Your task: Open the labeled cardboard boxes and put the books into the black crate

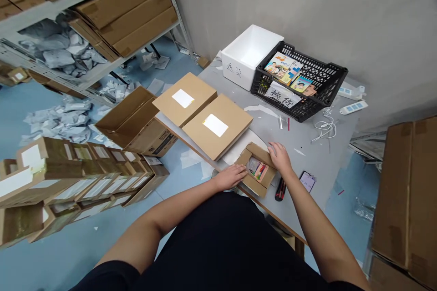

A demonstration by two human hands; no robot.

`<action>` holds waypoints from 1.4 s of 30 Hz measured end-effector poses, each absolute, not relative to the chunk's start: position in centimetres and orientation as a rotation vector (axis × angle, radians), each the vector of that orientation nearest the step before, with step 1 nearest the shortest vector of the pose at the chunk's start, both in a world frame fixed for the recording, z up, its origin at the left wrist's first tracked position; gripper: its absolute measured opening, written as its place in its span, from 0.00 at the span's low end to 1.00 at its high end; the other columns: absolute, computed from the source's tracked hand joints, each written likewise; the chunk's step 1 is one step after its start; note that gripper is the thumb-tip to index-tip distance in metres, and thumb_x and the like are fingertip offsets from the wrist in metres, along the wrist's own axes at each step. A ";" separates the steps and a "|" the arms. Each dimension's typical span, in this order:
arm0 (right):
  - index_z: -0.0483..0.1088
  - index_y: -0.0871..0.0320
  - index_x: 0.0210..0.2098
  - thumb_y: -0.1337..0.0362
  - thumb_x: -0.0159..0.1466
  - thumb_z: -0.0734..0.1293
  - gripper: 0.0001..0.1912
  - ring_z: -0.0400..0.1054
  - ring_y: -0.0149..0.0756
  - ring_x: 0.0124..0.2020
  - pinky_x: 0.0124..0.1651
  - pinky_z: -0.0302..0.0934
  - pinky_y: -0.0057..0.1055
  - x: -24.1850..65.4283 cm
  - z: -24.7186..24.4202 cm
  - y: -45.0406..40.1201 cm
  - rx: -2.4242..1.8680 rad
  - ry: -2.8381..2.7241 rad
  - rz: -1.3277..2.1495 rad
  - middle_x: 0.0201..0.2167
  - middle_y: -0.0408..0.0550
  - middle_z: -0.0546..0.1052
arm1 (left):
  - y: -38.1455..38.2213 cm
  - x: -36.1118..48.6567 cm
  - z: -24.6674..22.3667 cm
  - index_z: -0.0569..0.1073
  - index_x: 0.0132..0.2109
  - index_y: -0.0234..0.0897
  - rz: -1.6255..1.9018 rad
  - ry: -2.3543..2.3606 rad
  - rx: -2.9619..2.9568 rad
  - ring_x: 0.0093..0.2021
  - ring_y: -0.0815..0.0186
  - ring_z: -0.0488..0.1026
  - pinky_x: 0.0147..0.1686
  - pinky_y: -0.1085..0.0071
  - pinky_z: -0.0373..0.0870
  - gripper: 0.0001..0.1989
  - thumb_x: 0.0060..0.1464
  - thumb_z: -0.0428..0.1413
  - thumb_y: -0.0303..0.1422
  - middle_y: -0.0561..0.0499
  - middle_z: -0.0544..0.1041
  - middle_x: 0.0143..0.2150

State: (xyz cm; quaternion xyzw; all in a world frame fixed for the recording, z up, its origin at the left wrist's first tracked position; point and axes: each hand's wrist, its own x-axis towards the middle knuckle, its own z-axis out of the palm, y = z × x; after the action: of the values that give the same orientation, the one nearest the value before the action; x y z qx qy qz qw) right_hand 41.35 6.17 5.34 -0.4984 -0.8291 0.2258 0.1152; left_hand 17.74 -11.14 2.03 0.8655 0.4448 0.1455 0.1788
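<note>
1. Your left hand [232,177] lies open on a small cardboard mailer [251,185], and your right hand [280,157] rests open, fingers lightly curled, on its far flap.
2. That mailer sits unsealed at the near edge of the grey table [307,154], with colourful printed contents [258,172] showing inside.
3. A black-and-red box cutter [280,189] lies just below your right hand, near a phone [307,182].

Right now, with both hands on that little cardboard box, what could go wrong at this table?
The small open cardboard box sits right at the table's edge under the left hand and right hand, so a push might tip it off. The black-and-red utility knife lies just beside the right hand, so a careless reach could catch it, though I can't tell whether a blade is out. The flat kraft cartons also sit near the edge and might slide if bumped.
</note>
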 end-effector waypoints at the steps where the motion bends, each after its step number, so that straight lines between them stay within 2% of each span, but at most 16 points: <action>1: 0.67 0.59 0.56 0.60 0.70 0.54 0.21 0.62 0.45 0.57 0.59 0.53 0.40 41.5 6.1 5.3 -1.413 -2.416 0.615 0.55 0.57 0.72 | -10.4 17.6 2.6 0.65 0.61 0.34 0.421 1.279 2.443 0.63 0.57 0.62 0.60 0.60 0.59 0.20 0.65 0.45 0.34 0.37 0.67 0.62; 5: 0.69 0.56 0.56 0.66 0.69 0.53 0.20 0.65 0.43 0.54 0.56 0.56 0.39 41.7 7.2 1.1 -1.237 -2.625 0.661 0.53 0.54 0.74 | -6.9 18.1 3.8 0.71 0.55 0.36 0.230 1.301 2.487 0.53 0.59 0.69 0.51 0.63 0.64 0.16 0.64 0.47 0.32 0.41 0.73 0.52; 9: 0.76 0.56 0.44 0.68 0.67 0.57 0.15 0.67 0.44 0.49 0.51 0.57 0.36 41.7 5.3 -1.8 -1.256 -3.001 0.725 0.42 0.54 0.78 | -3.7 20.5 3.0 0.77 0.38 0.35 -0.171 1.251 2.543 0.46 0.55 0.70 0.42 0.60 0.65 0.09 0.58 0.51 0.27 0.41 0.76 0.42; 12: 0.77 0.57 0.40 0.65 0.66 0.61 0.11 0.66 0.47 0.49 0.51 0.54 0.38 42.0 4.0 -2.7 -1.338 -3.119 0.659 0.40 0.56 0.78 | -2.4 22.2 2.0 0.78 0.33 0.33 -0.277 1.216 2.556 0.42 0.55 0.70 0.40 0.60 0.63 0.08 0.52 0.54 0.23 0.40 0.77 0.38; 16: 0.76 0.56 0.42 0.65 0.67 0.62 0.11 0.65 0.45 0.49 0.54 0.51 0.39 42.8 3.6 -3.2 -1.300 -3.095 0.589 0.41 0.54 0.77 | -1.6 22.5 2.0 0.78 0.32 0.32 -0.323 1.175 2.588 0.42 0.53 0.69 0.40 0.58 0.62 0.07 0.49 0.55 0.23 0.39 0.77 0.35; 20: 0.76 0.57 0.41 0.67 0.67 0.61 0.11 0.63 0.43 0.50 0.57 0.48 0.39 43.4 3.7 -3.7 -1.242 -3.059 0.526 0.43 0.53 0.76 | -1.1 20.8 3.5 0.78 0.34 0.32 -0.246 1.122 2.625 0.44 0.51 0.68 0.39 0.59 0.63 0.08 0.54 0.54 0.28 0.37 0.75 0.40; 24: 0.76 0.57 0.40 0.65 0.67 0.62 0.10 0.63 0.46 0.49 0.51 0.51 0.40 42.7 3.6 -3.9 -1.316 -3.103 0.457 0.42 0.55 0.76 | -1.2 18.3 4.9 0.75 0.37 0.33 -0.050 1.255 2.526 0.43 0.57 0.68 0.39 0.64 0.65 0.09 0.58 0.51 0.31 0.40 0.72 0.42; 28: 0.77 0.59 0.38 0.69 0.66 0.61 0.12 0.62 0.48 0.47 0.47 0.51 0.41 41.6 3.6 -3.4 -1.309 -3.162 0.388 0.41 0.59 0.75 | -2.5 15.4 5.6 0.73 0.42 0.35 0.043 1.496 2.405 0.43 0.61 0.67 0.41 0.66 0.66 0.11 0.62 0.45 0.28 0.44 0.71 0.46; 33: 0.78 0.59 0.38 0.67 0.66 0.62 0.11 0.62 0.49 0.47 0.48 0.51 0.42 41.5 3.8 -2.2 -1.213 -3.196 0.437 0.42 0.60 0.75 | -4.7 14.0 5.0 0.72 0.47 0.34 0.068 1.676 2.466 0.58 0.52 0.61 0.55 0.55 0.59 0.12 0.62 0.46 0.25 0.39 0.71 0.51; 35: 0.77 0.59 0.39 0.66 0.67 0.61 0.12 0.62 0.48 0.47 0.49 0.51 0.41 41.7 3.9 -1.9 -1.188 -3.199 0.427 0.41 0.59 0.75 | -5.1 14.3 4.6 0.72 0.47 0.31 0.025 1.608 2.510 0.56 0.53 0.63 0.57 0.55 0.56 0.12 0.62 0.45 0.25 0.39 0.73 0.46; 37: 0.77 0.60 0.39 0.66 0.67 0.60 0.13 0.62 0.47 0.47 0.49 0.51 0.41 42.0 3.9 -1.9 -1.155 -3.198 0.403 0.41 0.58 0.74 | -5.1 14.7 4.3 0.73 0.45 0.31 -0.009 1.512 2.527 0.49 0.55 0.68 0.55 0.56 0.58 0.12 0.62 0.45 0.25 0.39 0.74 0.40; 42: 0.76 0.59 0.38 0.66 0.69 0.59 0.13 0.62 0.45 0.46 0.51 0.52 0.39 43.0 3.8 -2.5 -1.169 -3.107 0.406 0.38 0.55 0.74 | -3.9 16.2 3.8 0.74 0.40 0.33 -0.025 1.285 2.521 0.43 0.57 0.70 0.46 0.61 0.64 0.10 0.62 0.47 0.27 0.41 0.74 0.38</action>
State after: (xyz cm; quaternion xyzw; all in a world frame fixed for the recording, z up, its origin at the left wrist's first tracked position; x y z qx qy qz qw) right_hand 42.98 -2.52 3.81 -0.3476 -0.9243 0.1208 -0.1012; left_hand 16.25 -3.91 3.82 0.8801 0.4486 -0.0086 0.1552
